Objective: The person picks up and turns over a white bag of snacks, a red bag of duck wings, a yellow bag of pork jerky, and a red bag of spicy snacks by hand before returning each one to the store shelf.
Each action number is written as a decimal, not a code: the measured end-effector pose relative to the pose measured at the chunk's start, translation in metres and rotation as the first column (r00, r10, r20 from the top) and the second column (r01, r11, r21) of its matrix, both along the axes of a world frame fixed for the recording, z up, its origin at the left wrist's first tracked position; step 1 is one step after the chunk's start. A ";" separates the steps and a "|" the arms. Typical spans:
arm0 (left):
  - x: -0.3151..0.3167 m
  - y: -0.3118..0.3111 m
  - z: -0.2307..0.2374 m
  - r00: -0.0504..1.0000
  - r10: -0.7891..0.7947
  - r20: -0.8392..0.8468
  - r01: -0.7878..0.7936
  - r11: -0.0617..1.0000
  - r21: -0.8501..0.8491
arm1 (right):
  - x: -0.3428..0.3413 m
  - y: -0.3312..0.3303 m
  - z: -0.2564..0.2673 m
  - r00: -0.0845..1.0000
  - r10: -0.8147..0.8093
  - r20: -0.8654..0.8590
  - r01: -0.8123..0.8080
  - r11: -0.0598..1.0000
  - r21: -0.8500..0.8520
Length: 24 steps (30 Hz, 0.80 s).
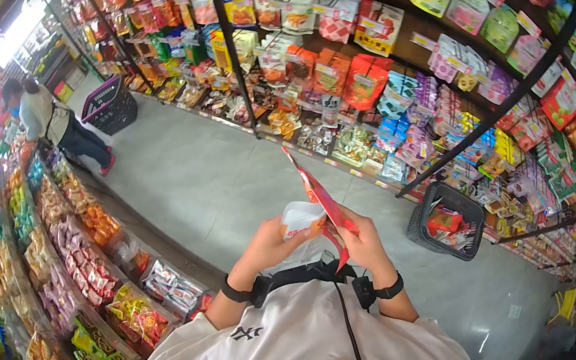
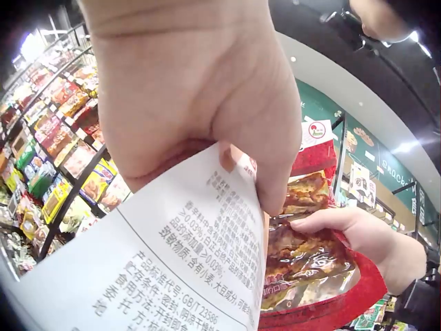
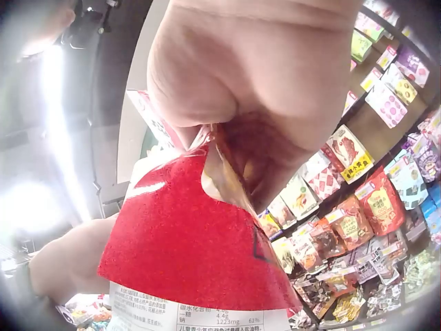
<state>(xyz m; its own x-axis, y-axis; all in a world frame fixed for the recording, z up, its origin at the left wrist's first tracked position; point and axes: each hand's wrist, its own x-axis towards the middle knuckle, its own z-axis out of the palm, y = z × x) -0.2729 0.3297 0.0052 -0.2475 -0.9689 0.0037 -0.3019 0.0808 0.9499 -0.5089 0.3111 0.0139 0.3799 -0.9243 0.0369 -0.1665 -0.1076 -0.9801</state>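
Observation:
My left hand (image 1: 270,242) grips a white-backed snack packet (image 2: 186,255) by its edge. Its back, covered in small printed text, faces the left wrist camera. In my right hand (image 1: 367,248) is a red snack packet (image 2: 365,279), pinched with the thumb lying across its front. Brown, glossy food shows through that packet's clear window (image 2: 310,265). Both packets are held up close together in front of my chest, and the red one overlaps the white one in the right wrist view. The fingers behind each packet are partly hidden.
A black basket (image 1: 419,232) with red packets inside stands on the floor to the right. Another dark basket (image 1: 112,111) is at the far left, near a bending person (image 1: 53,119). Packed snack shelves (image 1: 332,76) run ahead; bins of wrapped snacks (image 1: 82,254) line the left.

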 end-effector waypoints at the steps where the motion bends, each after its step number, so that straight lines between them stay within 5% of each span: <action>1: 0.005 -0.001 -0.002 1.000 0.011 -0.001 -0.011 1.000 -0.016 | 0.007 0.000 0.000 1.000 -0.006 0.006 0.006 1.000 0.014; 9: 0.030 -0.012 -0.012 0.996 -0.021 0.086 0.017 0.999 0.046 | 0.030 -0.013 -0.007 1.000 -0.024 -0.003 0.024 0.993 0.118; 12: 0.032 -0.022 -0.007 0.999 -0.020 -0.038 0.021 0.999 0.035 | 0.034 -0.022 -0.009 0.999 -0.039 0.022 0.037 0.993 0.114; 18: 0.039 -0.037 0.003 0.999 0.038 -0.020 -0.037 0.996 0.077 | 0.034 -0.049 -0.017 0.999 -0.008 0.041 0.001 0.986 0.167; 24: 0.053 -0.063 -0.006 0.994 0.079 -0.077 -0.076 0.996 0.047 | 0.050 -0.099 -0.003 0.990 0.115 0.082 -0.116 0.993 0.004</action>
